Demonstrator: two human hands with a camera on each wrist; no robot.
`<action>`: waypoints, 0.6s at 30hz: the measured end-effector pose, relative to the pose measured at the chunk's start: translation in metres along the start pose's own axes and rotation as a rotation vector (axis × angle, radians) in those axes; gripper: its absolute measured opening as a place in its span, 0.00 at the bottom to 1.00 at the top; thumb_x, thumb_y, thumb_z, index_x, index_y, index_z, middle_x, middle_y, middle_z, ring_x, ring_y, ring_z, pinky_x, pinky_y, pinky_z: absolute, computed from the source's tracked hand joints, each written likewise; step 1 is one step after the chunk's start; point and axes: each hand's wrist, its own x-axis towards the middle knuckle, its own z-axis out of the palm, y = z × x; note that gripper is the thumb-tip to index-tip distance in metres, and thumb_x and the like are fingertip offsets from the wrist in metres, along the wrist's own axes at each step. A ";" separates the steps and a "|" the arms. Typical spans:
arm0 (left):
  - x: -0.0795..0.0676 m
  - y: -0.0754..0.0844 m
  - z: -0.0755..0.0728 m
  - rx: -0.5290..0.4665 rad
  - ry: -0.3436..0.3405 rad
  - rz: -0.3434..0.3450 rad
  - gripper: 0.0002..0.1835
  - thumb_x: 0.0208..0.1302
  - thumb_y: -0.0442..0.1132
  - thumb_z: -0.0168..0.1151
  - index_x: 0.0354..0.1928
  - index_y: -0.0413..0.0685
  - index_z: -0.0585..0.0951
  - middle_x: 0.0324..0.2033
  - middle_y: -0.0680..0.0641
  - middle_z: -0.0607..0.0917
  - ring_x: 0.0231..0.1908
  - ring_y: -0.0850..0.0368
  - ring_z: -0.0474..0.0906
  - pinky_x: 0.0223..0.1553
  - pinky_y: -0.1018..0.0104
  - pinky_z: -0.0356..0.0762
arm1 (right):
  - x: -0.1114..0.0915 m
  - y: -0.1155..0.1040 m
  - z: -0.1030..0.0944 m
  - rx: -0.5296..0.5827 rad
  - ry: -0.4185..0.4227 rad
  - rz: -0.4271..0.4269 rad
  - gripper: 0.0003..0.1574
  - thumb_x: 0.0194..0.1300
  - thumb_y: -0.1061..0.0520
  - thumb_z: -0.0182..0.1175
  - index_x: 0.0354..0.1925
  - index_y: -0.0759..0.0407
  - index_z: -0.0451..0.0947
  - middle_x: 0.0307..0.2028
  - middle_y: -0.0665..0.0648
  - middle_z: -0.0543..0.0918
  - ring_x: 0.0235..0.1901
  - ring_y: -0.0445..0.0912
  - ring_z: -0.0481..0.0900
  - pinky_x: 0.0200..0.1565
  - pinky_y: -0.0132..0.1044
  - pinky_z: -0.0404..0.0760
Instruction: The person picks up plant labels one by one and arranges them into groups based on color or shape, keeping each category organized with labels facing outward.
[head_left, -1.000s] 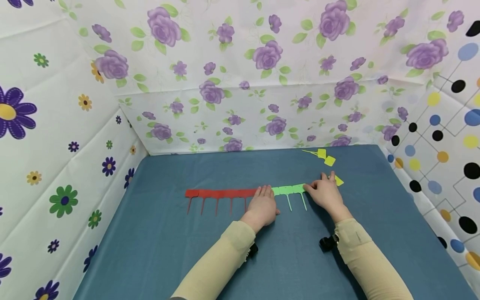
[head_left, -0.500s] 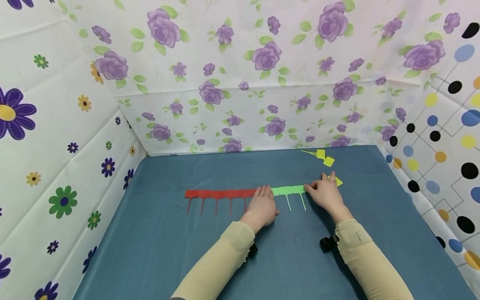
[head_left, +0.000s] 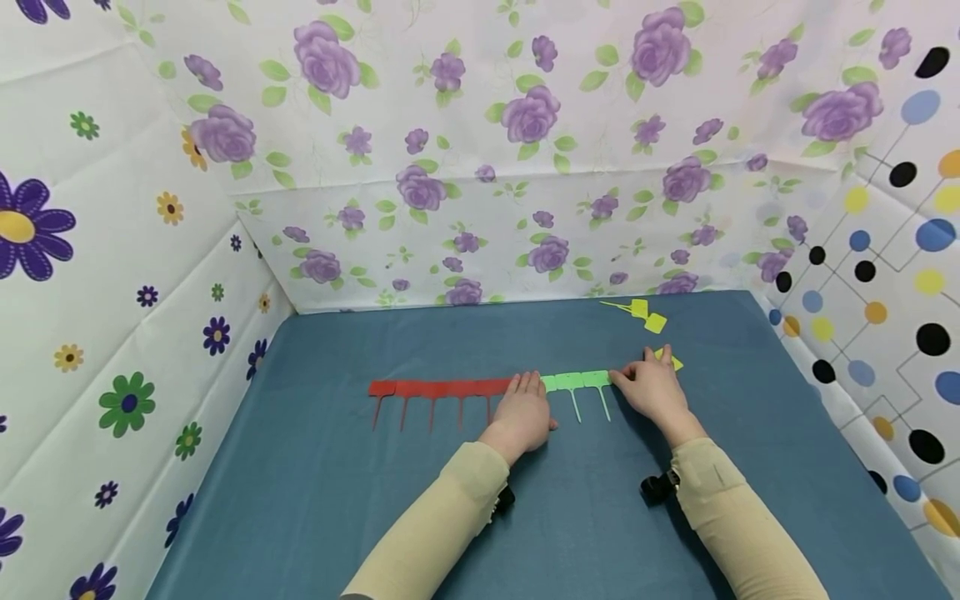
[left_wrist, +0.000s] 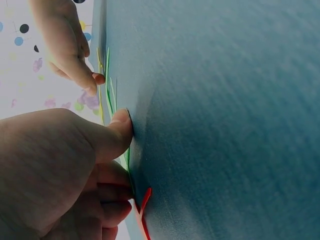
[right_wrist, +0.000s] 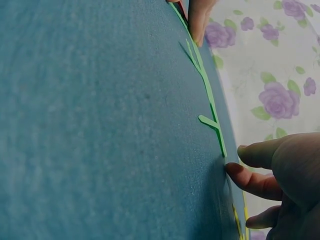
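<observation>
In the head view, red tags (head_left: 438,388) with thin stems lie edge to edge in a row on the blue cloth, stems towards the person. Green tags (head_left: 572,382) of the same shape continue the row to the right. My left hand (head_left: 522,417) rests with fairly straight fingers across the join of the two colours, hiding some tags. At the right end of the green row are the thumb and fingertips of my right hand (head_left: 656,390). The right wrist view shows its thumb and index finger apart beside the last green tag (right_wrist: 215,125), gripping nothing visible.
Two yellow tags (head_left: 655,322) lie near the back edge. Another yellow tag (head_left: 677,363) is partly covered by the right fingers. Floral cloth walls (head_left: 465,167) enclose the back and left, with a dotted cloth (head_left: 885,292) on the right.
</observation>
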 end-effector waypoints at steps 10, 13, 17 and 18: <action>0.001 -0.001 0.002 -0.029 0.007 -0.001 0.41 0.84 0.59 0.52 0.85 0.41 0.58 0.85 0.43 0.54 0.84 0.48 0.46 0.84 0.57 0.42 | -0.004 0.000 -0.001 0.018 0.023 0.002 0.23 0.79 0.46 0.63 0.42 0.64 0.91 0.75 0.87 0.57 0.78 0.82 0.35 0.73 0.81 0.50; 0.001 -0.001 0.002 -0.037 0.011 -0.004 0.41 0.84 0.59 0.52 0.85 0.41 0.58 0.85 0.43 0.54 0.84 0.49 0.46 0.84 0.57 0.42 | -0.004 -0.001 -0.001 0.020 0.026 0.000 0.23 0.79 0.46 0.63 0.45 0.66 0.91 0.75 0.87 0.57 0.78 0.82 0.35 0.72 0.81 0.50; 0.001 0.000 0.001 -0.039 0.010 -0.005 0.41 0.84 0.59 0.52 0.85 0.41 0.58 0.85 0.43 0.54 0.84 0.48 0.46 0.84 0.56 0.42 | -0.005 0.000 -0.002 0.020 0.025 -0.001 0.24 0.80 0.45 0.62 0.46 0.65 0.91 0.75 0.86 0.56 0.78 0.82 0.34 0.72 0.82 0.51; 0.001 0.000 0.001 -0.040 0.010 -0.005 0.41 0.84 0.59 0.52 0.85 0.42 0.58 0.85 0.43 0.54 0.84 0.48 0.47 0.84 0.57 0.42 | -0.005 0.000 -0.002 0.019 0.025 -0.003 0.24 0.80 0.45 0.62 0.45 0.65 0.91 0.75 0.86 0.56 0.78 0.82 0.34 0.72 0.82 0.51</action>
